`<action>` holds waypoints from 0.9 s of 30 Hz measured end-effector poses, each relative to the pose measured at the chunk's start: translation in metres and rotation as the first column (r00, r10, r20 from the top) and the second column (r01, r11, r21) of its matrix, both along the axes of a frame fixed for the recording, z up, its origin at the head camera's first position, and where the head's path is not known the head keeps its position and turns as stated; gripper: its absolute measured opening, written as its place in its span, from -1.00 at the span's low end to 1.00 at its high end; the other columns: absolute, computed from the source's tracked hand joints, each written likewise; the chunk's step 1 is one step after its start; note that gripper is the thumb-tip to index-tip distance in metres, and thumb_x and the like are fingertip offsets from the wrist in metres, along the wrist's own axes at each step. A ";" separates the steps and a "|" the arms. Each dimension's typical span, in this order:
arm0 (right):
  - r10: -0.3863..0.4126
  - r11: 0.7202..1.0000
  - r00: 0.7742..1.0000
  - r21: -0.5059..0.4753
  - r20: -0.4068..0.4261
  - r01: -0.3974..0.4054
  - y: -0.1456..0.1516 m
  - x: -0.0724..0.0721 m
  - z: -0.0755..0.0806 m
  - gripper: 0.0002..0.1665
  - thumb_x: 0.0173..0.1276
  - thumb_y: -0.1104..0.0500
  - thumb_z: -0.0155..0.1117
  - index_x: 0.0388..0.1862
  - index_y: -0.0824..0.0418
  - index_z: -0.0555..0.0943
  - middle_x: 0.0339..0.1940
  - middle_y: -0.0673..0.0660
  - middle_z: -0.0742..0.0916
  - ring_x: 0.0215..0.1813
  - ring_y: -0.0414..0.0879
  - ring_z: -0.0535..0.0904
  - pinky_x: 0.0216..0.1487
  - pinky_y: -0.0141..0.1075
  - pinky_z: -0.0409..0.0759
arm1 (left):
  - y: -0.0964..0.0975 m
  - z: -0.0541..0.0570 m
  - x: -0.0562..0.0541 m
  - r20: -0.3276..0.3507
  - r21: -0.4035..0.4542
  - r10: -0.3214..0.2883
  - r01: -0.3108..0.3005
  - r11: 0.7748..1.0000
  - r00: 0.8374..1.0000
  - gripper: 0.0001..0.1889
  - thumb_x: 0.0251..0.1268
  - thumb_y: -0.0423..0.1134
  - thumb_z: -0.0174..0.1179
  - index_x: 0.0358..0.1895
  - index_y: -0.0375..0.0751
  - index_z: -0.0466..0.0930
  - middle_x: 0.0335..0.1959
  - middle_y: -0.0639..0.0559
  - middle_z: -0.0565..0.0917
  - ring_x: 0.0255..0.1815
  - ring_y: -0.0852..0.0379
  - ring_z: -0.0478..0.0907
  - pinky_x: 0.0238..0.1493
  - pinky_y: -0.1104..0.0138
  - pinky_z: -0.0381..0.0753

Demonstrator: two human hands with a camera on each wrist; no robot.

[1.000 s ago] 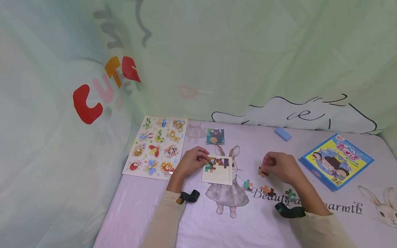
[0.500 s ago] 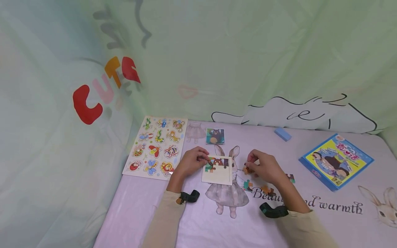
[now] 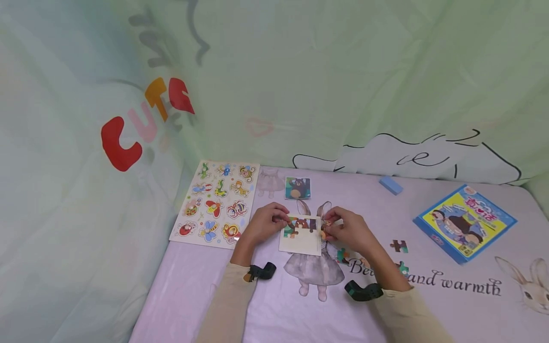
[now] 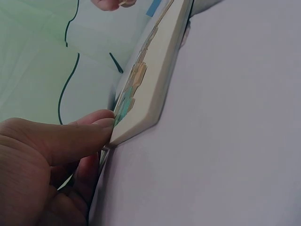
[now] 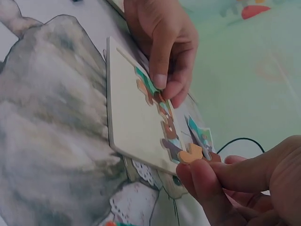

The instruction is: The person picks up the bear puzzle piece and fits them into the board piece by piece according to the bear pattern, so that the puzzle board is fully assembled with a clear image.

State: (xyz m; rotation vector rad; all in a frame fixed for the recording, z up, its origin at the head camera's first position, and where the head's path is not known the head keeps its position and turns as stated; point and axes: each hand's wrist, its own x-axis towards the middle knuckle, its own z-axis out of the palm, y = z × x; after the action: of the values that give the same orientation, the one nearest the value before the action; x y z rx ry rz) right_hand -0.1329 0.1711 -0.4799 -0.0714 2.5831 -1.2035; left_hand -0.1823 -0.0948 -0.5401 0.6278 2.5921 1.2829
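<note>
My left hand point(image 3: 268, 223) holds the left edge of a pale wooden puzzle board point(image 3: 296, 245), its thumb on the top face near a corner in the left wrist view. Joined pieces of a bear picture point(image 3: 302, 223) fill the upper part of the board; the lower part is bare wood. At the board's right edge, my right hand point(image 3: 351, 232) pinches an orange-brown jigsaw piece point(image 5: 190, 153) between thumb and fingers. In the right wrist view this piece overlaps the board's near corner, beside a dark fitted piece point(image 5: 170, 148).
Loose jigsaw pieces lie right of the board, among them a brown one point(image 3: 399, 246) and a green one point(image 3: 343, 256). Behind the board is a bear picture card point(image 3: 298, 188). An insect puzzle board point(image 3: 193, 239) lies left; a blue block point(image 3: 391, 186) and a yellow-blue box point(image 3: 467, 224) sit right.
My right hand has moved left with the jigsaw piece, from above the loose pieces to the board's right edge. The left hand and the board have stayed in place.
</note>
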 end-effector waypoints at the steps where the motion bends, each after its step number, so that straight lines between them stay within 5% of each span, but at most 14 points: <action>1: 0.004 1.000 1.000 0.001 -0.001 -0.004 -0.002 0.000 0.000 -0.72 0.41 0.28 0.32 0.07 0.28 0.56 -0.03 0.26 0.68 -0.24 -0.08 0.72 -0.27 -0.30 0.63 | 0.000 0.000 0.000 0.000 0.002 0.000 0.000 1.000 1.000 -0.92 0.35 -0.31 0.33 -0.19 -0.14 0.79 0.09 0.07 0.67 0.10 0.12 0.60 0.07 0.34 0.56; 12: -0.001 1.000 0.998 0.011 -0.066 0.002 -0.020 -0.003 -0.005 -0.76 0.31 0.24 0.44 -0.07 0.27 0.66 -0.28 0.15 0.75 -0.29 -0.09 0.66 -0.28 -0.29 0.66 | 0.001 -0.002 -0.001 0.005 -0.015 0.006 -0.006 1.000 1.000 -0.93 0.36 -0.30 0.32 -0.20 -0.11 0.79 0.10 0.10 0.66 0.10 0.14 0.59 0.08 0.32 0.56; 27: -0.032 0.999 0.999 -0.036 -0.043 0.030 -0.038 -0.006 -0.020 -0.78 0.28 0.16 0.50 -0.16 0.24 0.74 -0.44 0.05 0.77 -0.42 -0.19 0.61 -0.38 -0.35 0.52 | 0.001 -0.002 -0.002 -0.008 -0.005 0.000 0.000 1.000 1.000 -0.93 0.35 -0.32 0.33 -0.20 -0.12 0.79 0.08 0.09 0.67 0.09 0.13 0.60 0.06 0.34 0.57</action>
State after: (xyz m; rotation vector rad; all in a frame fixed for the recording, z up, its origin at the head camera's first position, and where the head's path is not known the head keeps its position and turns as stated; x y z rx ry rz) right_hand -0.1389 0.1331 -0.5002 -0.0655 2.6096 -1.2721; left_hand -0.1838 -0.0942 -0.5418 0.6325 2.6009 1.2756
